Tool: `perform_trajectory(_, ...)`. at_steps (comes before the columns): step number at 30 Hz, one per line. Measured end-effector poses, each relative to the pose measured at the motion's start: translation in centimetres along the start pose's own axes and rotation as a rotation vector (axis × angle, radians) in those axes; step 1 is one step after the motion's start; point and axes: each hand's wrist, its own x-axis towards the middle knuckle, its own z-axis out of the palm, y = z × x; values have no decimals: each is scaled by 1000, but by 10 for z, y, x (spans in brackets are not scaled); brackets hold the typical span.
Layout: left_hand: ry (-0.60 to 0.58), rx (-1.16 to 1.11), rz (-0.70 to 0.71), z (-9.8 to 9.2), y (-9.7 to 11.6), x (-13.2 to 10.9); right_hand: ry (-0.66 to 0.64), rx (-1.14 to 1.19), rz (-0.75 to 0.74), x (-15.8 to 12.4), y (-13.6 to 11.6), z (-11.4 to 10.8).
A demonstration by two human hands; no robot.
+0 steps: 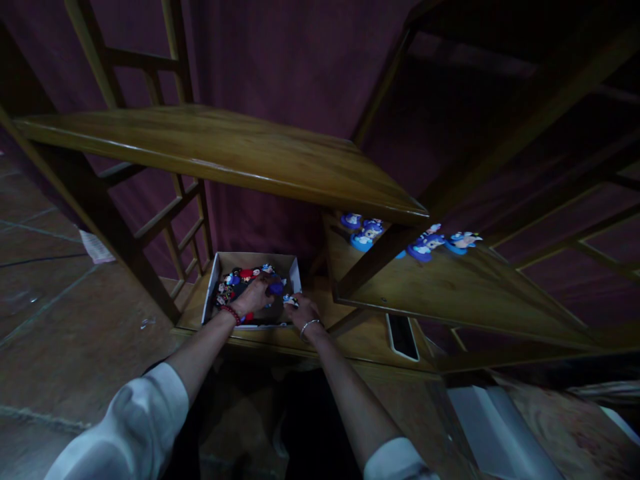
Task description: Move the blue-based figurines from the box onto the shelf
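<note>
A white cardboard box (212,293) with several small figurines (235,277) in it stands on the low wooden shelf. Over the box, my left hand (254,297), with a red bead bracelet at the wrist, is closed on a purple piece (275,288) that looks like a figurine's round base. At the box's right side my right hand (304,311), wearing a silver bracelet, grips a small white and dark figurine (291,301). The fingertips of both hands are partly hidden in the dim light.
Purple and blue figurines (367,235) stand on the middle shelf (430,283) to the right. A wooden board (225,150) juts out above the box. On the low shelf at right lies a phone (403,337). Wooden posts and lattice frame the left side.
</note>
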Motion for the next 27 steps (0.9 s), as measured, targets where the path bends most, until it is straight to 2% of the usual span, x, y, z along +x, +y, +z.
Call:
perform_trajectory(4,-12,-54,-30,6,-2,-11,31,61,1,4,4,4)
perform_trajectory(12,-190,-64,-17,9,-1,-31,1,381,73,16,18,24)
perform_trajectory(14,-239,-50,-14,10,-2,-33,-12,514,108,18,20,28)
perform_trajectory(19,-370,48,-42,12,-3,-34,-36,1008,215,18,18,33)
perform_trajectory(23,-389,116,-38,10,0,-34,-70,1207,247,16,17,33)
perform_trajectory(27,-366,165,-52,7,3,-34,-78,1206,240,15,16,34)
